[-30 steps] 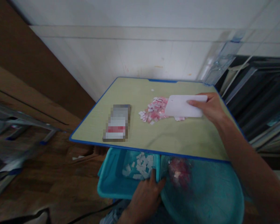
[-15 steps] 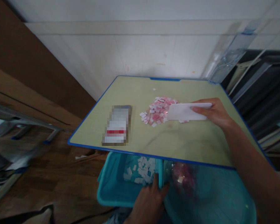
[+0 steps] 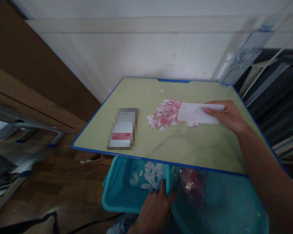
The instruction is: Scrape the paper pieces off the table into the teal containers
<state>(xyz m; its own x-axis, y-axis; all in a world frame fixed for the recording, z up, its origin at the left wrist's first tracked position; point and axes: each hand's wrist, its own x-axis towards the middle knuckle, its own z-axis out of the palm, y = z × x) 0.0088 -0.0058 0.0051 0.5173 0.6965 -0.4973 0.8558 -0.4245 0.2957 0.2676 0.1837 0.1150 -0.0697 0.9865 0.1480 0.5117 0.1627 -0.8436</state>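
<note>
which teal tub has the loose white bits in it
The left tub, with straighter sides: loose white pieces lie inside, while the rounded right tub shows a reddish, shiny bundle.

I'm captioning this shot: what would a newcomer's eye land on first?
Probably the pink and white heap on the table, the right hand holding a flat white panel at its right edge. Next, the turquoise bin below, white scraps inside, the left hand at its right rim.
</note>
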